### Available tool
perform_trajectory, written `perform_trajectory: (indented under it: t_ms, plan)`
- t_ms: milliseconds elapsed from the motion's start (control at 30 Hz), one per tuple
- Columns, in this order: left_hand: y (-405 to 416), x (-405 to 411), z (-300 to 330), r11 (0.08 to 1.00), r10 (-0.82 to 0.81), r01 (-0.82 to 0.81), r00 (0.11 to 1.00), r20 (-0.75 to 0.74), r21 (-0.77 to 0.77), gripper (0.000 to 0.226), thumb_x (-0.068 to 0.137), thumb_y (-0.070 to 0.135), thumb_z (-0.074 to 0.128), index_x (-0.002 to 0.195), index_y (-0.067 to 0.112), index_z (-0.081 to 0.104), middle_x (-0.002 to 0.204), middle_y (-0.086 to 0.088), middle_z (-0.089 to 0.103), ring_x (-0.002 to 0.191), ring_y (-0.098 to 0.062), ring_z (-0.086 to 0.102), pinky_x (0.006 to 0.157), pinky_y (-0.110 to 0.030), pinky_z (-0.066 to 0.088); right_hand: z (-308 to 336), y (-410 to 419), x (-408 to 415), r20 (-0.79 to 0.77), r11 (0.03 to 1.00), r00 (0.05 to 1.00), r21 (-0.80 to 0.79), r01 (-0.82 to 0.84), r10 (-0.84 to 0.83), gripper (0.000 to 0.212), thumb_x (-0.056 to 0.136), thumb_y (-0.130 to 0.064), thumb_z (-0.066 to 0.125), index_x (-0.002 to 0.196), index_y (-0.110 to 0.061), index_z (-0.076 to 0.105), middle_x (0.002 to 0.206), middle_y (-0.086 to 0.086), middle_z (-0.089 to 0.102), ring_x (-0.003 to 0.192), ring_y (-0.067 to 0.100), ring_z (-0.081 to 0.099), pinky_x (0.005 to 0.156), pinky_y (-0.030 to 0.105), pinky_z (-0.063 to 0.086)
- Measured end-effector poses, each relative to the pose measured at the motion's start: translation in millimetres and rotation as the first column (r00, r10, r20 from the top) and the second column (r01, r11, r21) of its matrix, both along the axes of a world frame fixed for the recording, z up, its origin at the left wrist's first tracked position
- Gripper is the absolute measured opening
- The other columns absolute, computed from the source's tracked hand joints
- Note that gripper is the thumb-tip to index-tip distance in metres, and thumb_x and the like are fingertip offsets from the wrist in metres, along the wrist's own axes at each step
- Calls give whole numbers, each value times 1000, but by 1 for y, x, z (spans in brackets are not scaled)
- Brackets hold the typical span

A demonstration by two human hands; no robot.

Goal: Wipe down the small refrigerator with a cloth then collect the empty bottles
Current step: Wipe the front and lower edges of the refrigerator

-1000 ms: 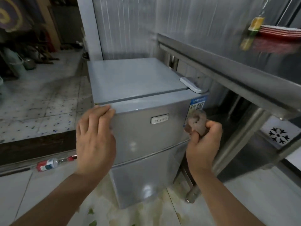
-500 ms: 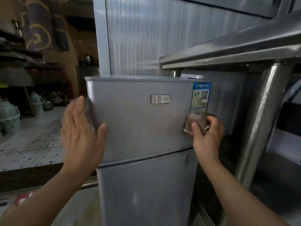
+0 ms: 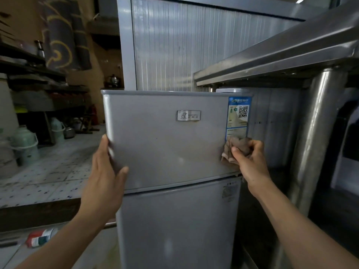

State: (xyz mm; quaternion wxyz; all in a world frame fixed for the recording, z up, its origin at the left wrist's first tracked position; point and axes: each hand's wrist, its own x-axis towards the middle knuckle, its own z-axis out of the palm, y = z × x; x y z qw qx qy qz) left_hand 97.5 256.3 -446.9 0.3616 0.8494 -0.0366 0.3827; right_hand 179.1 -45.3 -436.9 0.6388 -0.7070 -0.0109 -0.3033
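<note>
A small silver two-door refrigerator point(image 3: 171, 152) fills the middle of the view, with a brand plate and a blue label on its upper door. My left hand point(image 3: 105, 171) lies flat and open against the left edge of the upper door. My right hand point(image 3: 250, 162) is closed on a crumpled brown cloth point(image 3: 236, 147), pressed to the door's lower right corner just under the blue label. An empty bottle point(image 3: 39, 236) with a red, white and green label lies on the floor at the lower left.
A steel table point(image 3: 281, 55) with a thick round leg point(image 3: 314, 136) stands tight against the fridge's right side. A corrugated panel point(image 3: 184, 45) rises behind. To the left a raised tiled floor point(image 3: 48, 171) holds green jugs point(image 3: 25, 146) and kettles under dark shelves.
My view has dropped from above the fridge to level with its front. My left hand came off the top edge onto the door's left side. The cloth stays low beside the label.
</note>
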Motion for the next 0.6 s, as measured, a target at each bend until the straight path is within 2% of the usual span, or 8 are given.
perform_trajectory:
  t_ms: [100, 200, 400, 433, 467, 533, 600]
  plan:
    - [11, 0, 0, 1000, -12, 13, 1000, -18, 12, 81, 90, 19, 53, 146, 36, -4, 154, 0, 20, 135, -26, 34, 99, -53, 40, -4, 4, -4, 11, 998, 999, -50, 41, -41, 31, 87, -20, 65, 103, -22, 40, 123, 12, 48, 113, 26, 52, 95, 43, 49]
    - [21, -3, 1, 1000, -4, 5, 1000, -21, 31, 82, 90, 19, 52, 146, 37, -5, 155, 0, 19, 136, -26, 34, 99, -54, 41, -9, 16, -12, 60, 991, 994, -96, 98, -92, 31, 86, -21, 65, 102, -22, 38, 123, 10, 45, 116, 26, 47, 99, 43, 45]
    - [26, -10, 6, 997, 1, 3, 999, -44, 75, 81, 90, 20, 54, 146, 33, -3, 153, -1, 20, 133, -26, 37, 98, -50, 42, -7, 30, -28, 110, 964, 974, -162, 213, -197, 30, 90, -13, 59, 113, -5, 42, 125, 15, 43, 120, 31, 44, 100, 47, 41]
    - [26, -11, 10, 997, 14, -12, 999, -34, 79, 82, 89, 20, 55, 146, 32, -2, 152, -3, 19, 133, -27, 35, 100, -49, 39, -5, 32, -34, 134, 955, 962, -150, 258, -238, 29, 90, -12, 59, 113, -5, 43, 125, 14, 43, 119, 29, 45, 101, 43, 43]
    - [25, -12, 15, 997, 35, -34, 999, -9, 74, 84, 88, 19, 56, 146, 31, -3, 151, -4, 17, 134, -28, 33, 104, -48, 36, -3, 35, -40, 175, 944, 943, -121, 306, -284, 28, 90, -11, 59, 112, -6, 43, 125, 14, 43, 118, 27, 47, 99, 33, 45]
    - [24, -13, 32, 995, 80, -85, 993, 84, 60, 86, 87, 18, 58, 146, 30, -3, 151, -7, 13, 137, -30, 25, 108, -51, 29, 7, 41, -53, 294, 923, 889, -51, 382, -351, 26, 89, -9, 60, 109, -9, 44, 125, 14, 42, 115, 23, 49, 84, 2, 41]
    - [22, -12, 55, 984, 110, -136, 972, 208, 112, 83, 86, 17, 58, 146, 27, 1, 150, -9, 13, 138, -31, 22, 109, -51, 26, 26, 45, -59, 421, 905, 827, -31, 425, -374, 26, 88, -8, 61, 108, -8, 45, 126, 15, 40, 114, 22, 49, 79, -5, 37]
